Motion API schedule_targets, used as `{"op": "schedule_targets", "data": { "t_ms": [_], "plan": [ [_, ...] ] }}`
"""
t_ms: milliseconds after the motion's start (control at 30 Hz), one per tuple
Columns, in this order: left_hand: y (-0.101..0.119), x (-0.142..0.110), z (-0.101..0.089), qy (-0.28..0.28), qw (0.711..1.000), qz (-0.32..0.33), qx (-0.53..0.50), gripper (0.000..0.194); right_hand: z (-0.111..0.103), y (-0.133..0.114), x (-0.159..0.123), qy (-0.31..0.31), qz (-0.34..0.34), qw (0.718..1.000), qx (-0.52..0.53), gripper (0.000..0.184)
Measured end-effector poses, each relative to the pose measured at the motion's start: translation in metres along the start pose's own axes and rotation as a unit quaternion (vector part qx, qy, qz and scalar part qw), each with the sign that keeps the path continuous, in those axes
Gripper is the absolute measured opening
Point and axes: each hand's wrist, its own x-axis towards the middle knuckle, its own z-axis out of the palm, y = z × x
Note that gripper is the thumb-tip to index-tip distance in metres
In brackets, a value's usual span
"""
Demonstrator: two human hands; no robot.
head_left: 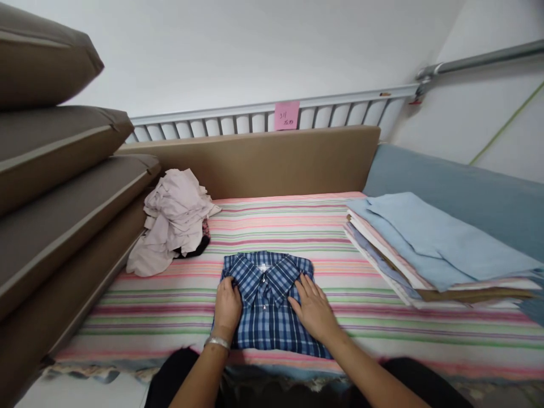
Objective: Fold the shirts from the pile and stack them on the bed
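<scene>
Shirt (272, 328), plaid, lies folded: right hand (315, 309) flat on it, left hand (228, 306) curled, grip unclear. Uneven dragging could skew the collar (247, 280).

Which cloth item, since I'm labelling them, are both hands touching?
The blue plaid shirt: the left hand and right hand rest on it, while the crumpled pale heap and the flat stack lie apart.

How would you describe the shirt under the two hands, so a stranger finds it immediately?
On the striped cloth, look near its front edge, between the crumpled pale heap and the flat stack. The left hand and right hand touch the folded, collared shirt; only it is blue plaid.
</scene>
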Motion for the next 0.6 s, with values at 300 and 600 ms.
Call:
{"op": "schedule_targets", "data": {
  "t_ms": [300,600],
  "plan": [
    [-0.004,0.000,0.009,-0.039,0.994,-0.010,0.105,0.045,0.002,0.000,0.001,-0.006,0.011,1.000,-0.010,0.058],
    [-0.013,0.004,-0.003,-0.025,0.980,-0.098,-0.170,0.042,-0.010,0.006,0.006,-0.027,0.009,0.998,0.059,0.056]
  ]
}}
